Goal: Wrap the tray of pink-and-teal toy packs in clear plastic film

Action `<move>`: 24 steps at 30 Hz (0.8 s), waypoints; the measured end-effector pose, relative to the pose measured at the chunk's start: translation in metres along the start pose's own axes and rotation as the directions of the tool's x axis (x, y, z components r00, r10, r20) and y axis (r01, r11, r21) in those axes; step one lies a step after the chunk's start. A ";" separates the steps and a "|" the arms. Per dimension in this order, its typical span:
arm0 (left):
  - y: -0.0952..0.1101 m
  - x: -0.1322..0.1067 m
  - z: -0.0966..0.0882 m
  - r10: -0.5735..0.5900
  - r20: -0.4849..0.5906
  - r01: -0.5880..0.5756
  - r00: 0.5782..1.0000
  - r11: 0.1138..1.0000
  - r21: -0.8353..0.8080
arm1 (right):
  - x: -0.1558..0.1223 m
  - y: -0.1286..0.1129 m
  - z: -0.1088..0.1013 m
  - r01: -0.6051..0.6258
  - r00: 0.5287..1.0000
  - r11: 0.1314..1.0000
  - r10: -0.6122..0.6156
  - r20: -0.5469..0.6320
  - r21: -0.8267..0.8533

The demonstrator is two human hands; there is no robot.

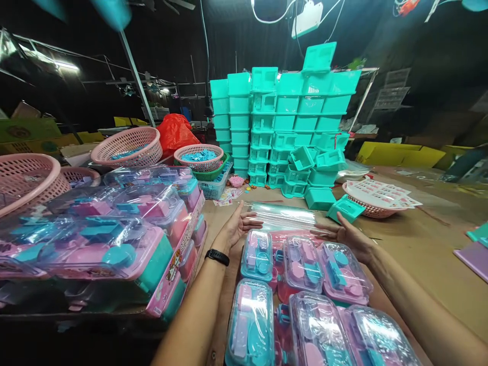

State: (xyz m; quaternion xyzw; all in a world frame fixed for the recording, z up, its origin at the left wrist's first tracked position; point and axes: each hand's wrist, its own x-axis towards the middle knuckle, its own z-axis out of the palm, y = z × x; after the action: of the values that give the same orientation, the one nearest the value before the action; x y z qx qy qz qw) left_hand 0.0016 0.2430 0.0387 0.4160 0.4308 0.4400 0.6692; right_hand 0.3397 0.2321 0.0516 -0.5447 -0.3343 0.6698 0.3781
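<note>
My left hand (pixel 237 226), with a black band (pixel 217 256) on its wrist, is open, its fingers stretched out to the right and thumb up. Facing it, my right hand (pixel 348 236) is also open, fingers stretched to the left. Between them lies clear plastic film (pixel 280 216), close to the fingertips of both; whether they touch it I cannot tell. Just nearer to me are several boxes with clear domed lids (pixel 303 264), set in rows with pink, lilac and turquoise plastic pieces inside. Neither hand grips a box.
More lidded boxes (pixel 122 249) are stacked in printed trays at left. Turquoise bins (pixel 282 107) form a tall wall behind. Pink baskets (pixel 127 145) stand at back left, and another basket (pixel 375 203) holds printed sheets at right. A small turquoise bin (pixel 346 208) lies by my right hand.
</note>
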 end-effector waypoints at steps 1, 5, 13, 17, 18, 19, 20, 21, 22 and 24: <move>0.006 0.000 0.004 0.035 0.007 -0.035 0.999 0.999 -0.014 | -0.001 -0.008 0.004 0.051 0.999 0.998 -0.050 -0.012 0.040; 0.025 -0.007 0.020 0.206 0.050 -0.205 0.977 0.978 -0.029 | -0.009 -0.031 0.015 0.221 0.972 0.971 -0.212 -0.103 0.091; 0.045 -0.024 0.043 0.397 0.162 -0.406 0.903 0.914 0.023 | -0.015 -0.016 0.026 -0.073 0.991 0.996 0.066 -0.113 -0.059; 0.057 -0.037 0.048 0.454 0.250 -0.486 0.855 0.870 0.085 | -0.028 -0.022 0.031 -0.041 0.998 0.999 0.043 0.056 -0.029; 0.060 -0.042 0.049 0.465 0.269 -0.503 0.843 0.860 0.091 | -0.032 -0.024 0.031 -0.010 0.998 1.000 0.011 0.061 -0.013; 0.063 -0.048 0.050 0.474 0.288 -0.516 0.832 0.852 0.091 | -0.036 -0.027 0.031 0.024 0.998 1.000 -0.024 0.057 0.002; 0.066 -0.054 0.051 0.482 0.307 -0.528 0.821 0.845 0.086 | -0.040 -0.029 0.030 0.065 0.997 0.998 -0.065 0.038 0.013; 0.069 -0.061 0.052 0.491 0.324 -0.540 0.809 0.838 0.080 | -0.045 -0.030 0.030 0.112 0.994 0.994 -0.112 0.009 0.020; 0.071 -0.068 0.054 0.498 0.342 -0.551 0.797 0.831 0.074 | -0.050 -0.030 0.028 0.159 0.987 0.987 -0.158 -0.034 0.024; 0.074 -0.084 0.057 0.501 0.390 -0.564 0.773 0.823 0.061 | -0.062 -0.027 0.025 0.245 0.961 0.969 -0.241 -0.134 0.018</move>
State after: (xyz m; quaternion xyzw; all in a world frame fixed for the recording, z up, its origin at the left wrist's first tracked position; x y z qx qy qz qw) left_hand 0.0180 0.1730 0.1419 0.6506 0.2030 0.4893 0.5441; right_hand 0.3259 0.1906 0.1085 -0.5357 -0.3614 0.5868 0.4879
